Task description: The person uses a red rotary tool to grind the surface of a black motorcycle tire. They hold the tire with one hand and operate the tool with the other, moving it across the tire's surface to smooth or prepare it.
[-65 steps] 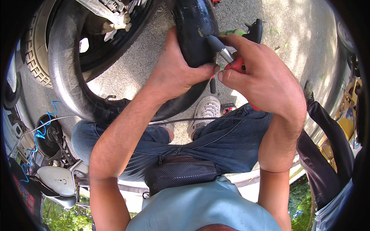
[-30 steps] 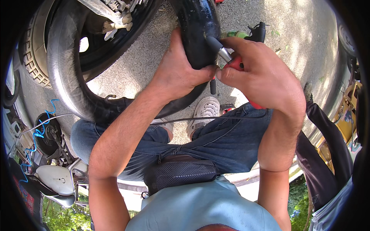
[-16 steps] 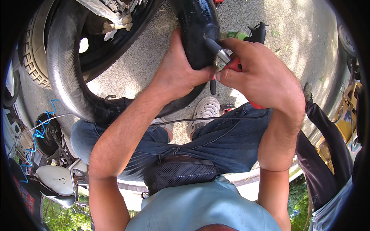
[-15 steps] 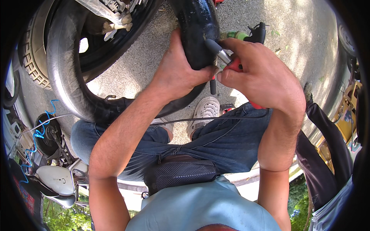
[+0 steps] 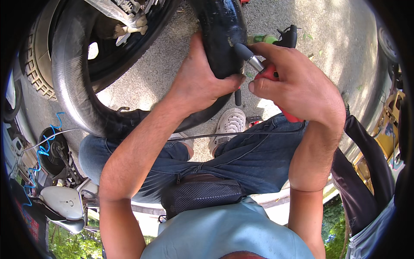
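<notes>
A large black inner tube (image 5: 69,82) curves in front of me, its far right stretch shiny and dark. My left hand (image 5: 200,82) is closed around the near part of that stretch, thumb across its side. My right hand (image 5: 299,84) grips a red corded rotary grinder (image 5: 269,72) with a silver collar. The grinder's dark rounded tip (image 5: 243,52) lies at the tube's right edge; whether it touches the rubber I cannot tell. A valve stem (image 5: 124,108) sticks up from the tube's near left part.
A motorcycle wheel with a knobbly tyre (image 5: 41,82) stands behind the tube at left. Beyond my right hand lies a green and black tool (image 5: 282,39) on the pavement. The grinder's dark cord (image 5: 241,133) crosses my legs. A person's dark trouser legs (image 5: 358,172) are at right.
My right hand has shifted slightly right with the grinder, its tip sliding toward the tube's edge, and the thumb has moved off the left one. My left hand has stayed in place.
</notes>
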Motion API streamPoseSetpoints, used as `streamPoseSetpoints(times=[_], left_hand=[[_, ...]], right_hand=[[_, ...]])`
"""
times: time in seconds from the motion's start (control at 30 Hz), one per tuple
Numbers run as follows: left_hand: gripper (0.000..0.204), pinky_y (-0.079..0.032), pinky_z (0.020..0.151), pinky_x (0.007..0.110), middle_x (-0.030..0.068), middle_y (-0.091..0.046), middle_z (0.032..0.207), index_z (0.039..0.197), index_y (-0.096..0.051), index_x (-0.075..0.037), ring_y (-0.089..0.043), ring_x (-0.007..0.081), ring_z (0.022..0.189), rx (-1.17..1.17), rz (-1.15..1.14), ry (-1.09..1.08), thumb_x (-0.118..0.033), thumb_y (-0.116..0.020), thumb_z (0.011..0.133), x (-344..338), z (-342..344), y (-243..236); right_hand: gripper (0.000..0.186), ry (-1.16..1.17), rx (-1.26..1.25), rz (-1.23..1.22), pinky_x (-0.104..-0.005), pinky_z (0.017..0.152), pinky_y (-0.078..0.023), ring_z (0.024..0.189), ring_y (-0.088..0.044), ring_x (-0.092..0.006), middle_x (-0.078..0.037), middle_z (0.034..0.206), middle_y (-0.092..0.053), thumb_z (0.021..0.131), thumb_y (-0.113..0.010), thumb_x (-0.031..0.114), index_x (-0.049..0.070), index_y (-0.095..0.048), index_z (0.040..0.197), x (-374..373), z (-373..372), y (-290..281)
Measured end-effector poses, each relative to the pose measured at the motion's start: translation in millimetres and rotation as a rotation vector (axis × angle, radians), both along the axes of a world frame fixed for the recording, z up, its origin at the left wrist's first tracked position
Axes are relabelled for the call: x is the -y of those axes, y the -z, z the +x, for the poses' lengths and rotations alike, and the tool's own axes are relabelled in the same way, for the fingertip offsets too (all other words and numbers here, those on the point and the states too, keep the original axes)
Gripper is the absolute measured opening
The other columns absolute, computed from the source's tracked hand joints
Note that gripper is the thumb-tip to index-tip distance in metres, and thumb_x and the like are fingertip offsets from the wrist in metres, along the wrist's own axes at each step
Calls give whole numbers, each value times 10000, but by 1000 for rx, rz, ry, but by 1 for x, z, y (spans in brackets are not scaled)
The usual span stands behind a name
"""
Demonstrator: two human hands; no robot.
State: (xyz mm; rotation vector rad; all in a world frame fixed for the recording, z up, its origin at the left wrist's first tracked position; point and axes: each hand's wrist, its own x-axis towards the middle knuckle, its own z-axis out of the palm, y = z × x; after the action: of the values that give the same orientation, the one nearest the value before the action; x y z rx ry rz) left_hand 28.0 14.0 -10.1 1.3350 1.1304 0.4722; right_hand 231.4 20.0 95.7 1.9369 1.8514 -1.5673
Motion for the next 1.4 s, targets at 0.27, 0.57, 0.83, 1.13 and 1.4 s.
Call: streamPoseSetpoints(times=[0.27, 0.57, 0.83, 1.13, 1.4], left_hand=[[980, -564, 937, 431, 219, -638, 1203, 1462, -282, 34, -680, 313, 1089, 9, -7, -6, -232, -885, 736, 0, 0, 2], [978, -558, 941, 434, 220, -634, 1205, 1457, -288, 29, -677, 310, 1091, -35, 1, 1, -233, -891, 733, 0, 1, 0], [906, -546, 957, 384, 141, -615, 1226, 1453, -358, -4, -637, 229, 1108, 67, -19, -22, -210, -899, 755, 1, 0, -1], [991, -563, 924, 410, 204, -606, 1230, 1474, -294, 23, -658, 279, 1083, 47, -47, -17, -248, -893, 733, 0, 0, 1], [997, -557, 938, 410, 209, -608, 1239, 1478, -288, 25, -657, 287, 1106, 28, 17, -14, -245, -889, 730, 1, 1, 5]], right_hand=[[650, -13, 3, -7, -432, 770, -530, 837, -682, -370, -220, 881, -672, 796, -767, 195, -22, -605, 1387, -1, -1, 0], [647, 11, 2, -59, -408, 743, -529, 800, -677, -313, -211, 853, -665, 802, -768, 213, -37, -609, 1378, -2, 0, 2], [643, 171, -135, -157, -322, 813, -553, 883, -672, -166, -76, 933, -692, 847, -798, 155, -15, -595, 1432, -2, 11, -5], [604, 16, -28, 13, -349, 728, -527, 782, -633, -173, -112, 844, -661, 826, -757, 134, -21, -603, 1389, 3, 1, 4], [621, -1, 7, 29, -367, 701, -526, 752, -649, -203, -132, 801, -651, 825, -763, 158, -39, -592, 1389, 4, -3, 4]])
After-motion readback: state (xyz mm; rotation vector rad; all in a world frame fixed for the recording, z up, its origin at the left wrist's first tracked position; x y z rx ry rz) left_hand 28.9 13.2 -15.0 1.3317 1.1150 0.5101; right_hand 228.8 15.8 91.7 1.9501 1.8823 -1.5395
